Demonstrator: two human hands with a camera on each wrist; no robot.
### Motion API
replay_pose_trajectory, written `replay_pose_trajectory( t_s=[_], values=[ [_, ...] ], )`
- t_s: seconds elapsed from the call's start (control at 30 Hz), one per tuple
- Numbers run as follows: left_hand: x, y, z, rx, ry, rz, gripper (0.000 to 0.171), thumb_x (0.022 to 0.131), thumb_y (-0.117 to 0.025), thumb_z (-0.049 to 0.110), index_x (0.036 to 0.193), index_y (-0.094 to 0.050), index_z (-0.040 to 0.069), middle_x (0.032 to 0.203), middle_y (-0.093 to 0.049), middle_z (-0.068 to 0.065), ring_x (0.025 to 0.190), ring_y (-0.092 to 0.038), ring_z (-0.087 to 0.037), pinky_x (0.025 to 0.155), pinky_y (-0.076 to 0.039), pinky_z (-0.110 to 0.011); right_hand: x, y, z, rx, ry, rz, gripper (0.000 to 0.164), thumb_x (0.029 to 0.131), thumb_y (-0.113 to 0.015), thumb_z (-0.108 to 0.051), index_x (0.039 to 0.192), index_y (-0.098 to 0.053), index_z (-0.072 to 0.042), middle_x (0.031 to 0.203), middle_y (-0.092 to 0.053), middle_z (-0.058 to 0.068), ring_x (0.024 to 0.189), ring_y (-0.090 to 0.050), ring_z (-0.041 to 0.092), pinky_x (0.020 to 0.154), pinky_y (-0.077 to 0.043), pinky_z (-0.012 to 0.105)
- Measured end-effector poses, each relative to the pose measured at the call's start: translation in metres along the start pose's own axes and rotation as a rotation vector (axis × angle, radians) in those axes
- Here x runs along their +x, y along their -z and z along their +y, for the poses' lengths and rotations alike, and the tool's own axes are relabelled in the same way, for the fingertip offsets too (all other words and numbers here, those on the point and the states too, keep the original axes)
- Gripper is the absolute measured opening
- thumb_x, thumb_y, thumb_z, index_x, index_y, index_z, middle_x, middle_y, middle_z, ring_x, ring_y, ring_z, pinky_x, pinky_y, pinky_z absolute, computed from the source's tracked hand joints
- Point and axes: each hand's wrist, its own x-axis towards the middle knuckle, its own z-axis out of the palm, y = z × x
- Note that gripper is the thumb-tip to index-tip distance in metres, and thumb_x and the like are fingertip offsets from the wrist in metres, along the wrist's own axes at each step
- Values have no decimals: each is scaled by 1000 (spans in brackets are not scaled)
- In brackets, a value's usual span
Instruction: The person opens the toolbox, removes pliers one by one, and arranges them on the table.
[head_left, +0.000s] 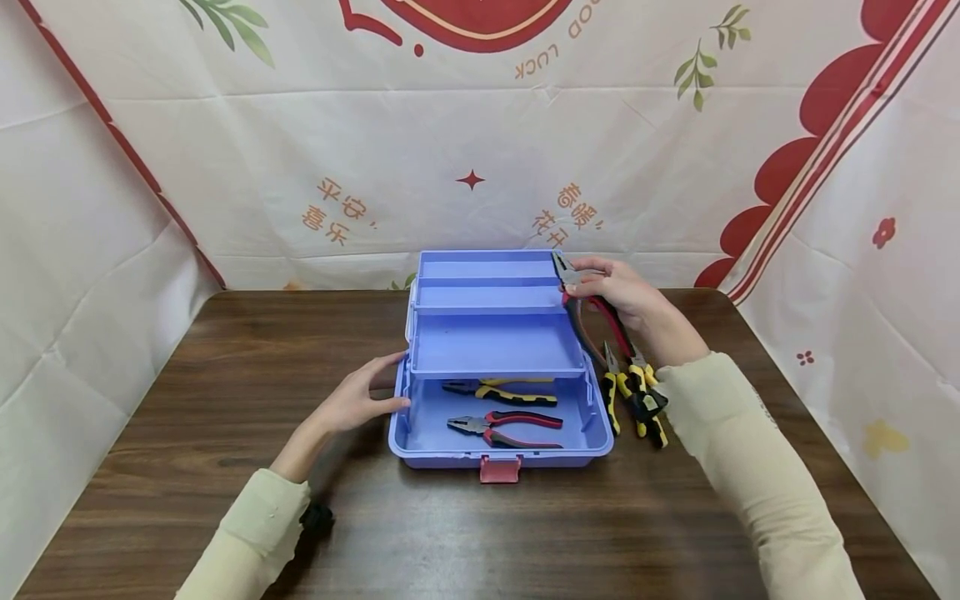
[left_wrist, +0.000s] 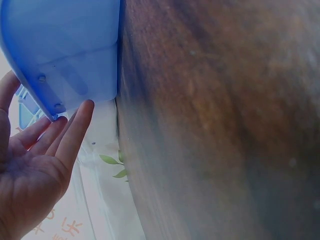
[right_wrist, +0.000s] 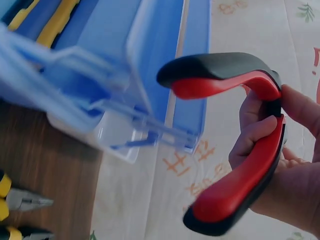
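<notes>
My right hand [head_left: 618,292] grips large red-and-black pliers [head_left: 611,321] near the pivot, beside the blue toolbox's upper right. Their jaws point up and their handles [right_wrist: 235,180] hang apart. The toolbox [head_left: 401,454] stands open with its tiered trays [head_left: 495,342] raised at the back. Two pliers lie in its bottom: a yellow-and-black pair [head_left: 517,398], partly hidden under the tray, and a red-and-black pair [head_left: 510,427] in front. My left hand [head_left: 360,396] rests at the box's left side, thumb at the rim and fairly straight fingers [left_wrist: 75,135] by the outer wall.
Several yellow-and-black pliers [head_left: 611,404] lie on the brown wooden table [head_left: 480,533] right of the box, below my right forearm. A red latch [head_left: 500,469] hangs at the box's front. Printed white cloth [head_left: 472,133] closes off the back and sides.
</notes>
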Motion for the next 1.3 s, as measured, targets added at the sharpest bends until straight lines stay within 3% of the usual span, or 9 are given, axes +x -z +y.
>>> replay_pose_trajectory(
  t_s=[0.1, 0.27, 0.37, 0.57, 0.7, 0.8, 0.93, 1.03, 1.3],
  values=[
    [1, 1, -3, 7, -9, 7, 72, 76, -70, 29, 135, -34, 8, 134, -36, -14, 121, -32, -31, 93, -29, -51, -4, 9, 4, -26, -12, 12, 59, 83, -60, -10, 133, -30, 2, 114, -46, 16, 75, -50, 9, 65, -44, 25],
    [0, 2, -2, 21, -20, 13, 75, 75, -70, 37, 135, -35, 8, 133, -37, -14, 121, -32, -30, 94, -28, -50, -9, 21, 12, -20, -29, 24, 60, 83, -60, -11, 133, -29, 2, 83, -59, 0, 64, -50, 10, 56, -44, 23],
    [0, 2, -2, 29, -21, 9, 75, 75, -69, 37, 135, -35, 8, 133, -37, -14, 121, -32, -30, 94, -28, -50, -12, 29, 18, 12, -35, 14, 58, 84, -58, -9, 132, -27, 3, 77, -61, -2, 65, -55, 10, 58, -46, 22],
    [0, 2, -1, 26, -15, 8, 75, 75, -69, 37, 135, -35, 9, 133, -37, -14, 121, -31, -30, 94, -27, -50, -19, 42, 32, 67, -14, -6, 54, 84, -59, -8, 127, -29, 6, 82, -65, -2, 75, -60, 10, 61, -45, 21],
    [0, 2, -1, 23, -14, 8, 74, 75, -69, 36, 135, -35, 8, 133, -36, -14, 121, -31, -30, 94, -28, -50, -28, 50, 43, -61, -36, 39, 54, 84, -61, -18, 128, -35, 1, 94, -59, -1, 71, -55, 8, 49, -41, 20],
    [0, 2, -1, 20, -15, 8, 74, 75, -70, 35, 135, -34, 8, 133, -37, -14, 121, -31, -30, 94, -27, -50, -34, 55, 53, -137, -59, 68, 57, 84, -60, -25, 130, -35, -2, 110, -47, 9, 79, -52, 12, 54, -42, 19],
    [-1, 1, 0, 15, -9, 7, 74, 75, -70, 34, 135, -34, 8, 134, -36, -14, 122, -31, -30, 94, -27, -50, -32, 60, 64, -52, -52, 36, 58, 85, -60, -19, 130, -31, 4, 103, -58, 0, 88, -51, 13, 73, -42, 23],
    [-1, 1, 0, 10, -3, 7, 74, 75, -70, 34, 135, -34, 9, 134, -36, -14, 122, -30, -30, 95, -27, -50, -31, 64, 72, -32, -55, 29, 55, 84, -60, -15, 126, -32, 6, 83, -63, -10, 83, -51, 11, 71, -41, 25],
    [-1, 2, -1, 10, -2, 4, 74, 75, -69, 35, 135, -34, 9, 134, -35, -14, 121, -31, -30, 93, -30, -50, -40, 74, 96, -34, -96, 49, 57, 84, -59, -15, 128, -30, 8, 81, -59, -9, 76, -53, 8, 67, -44, 25]
  ],
)
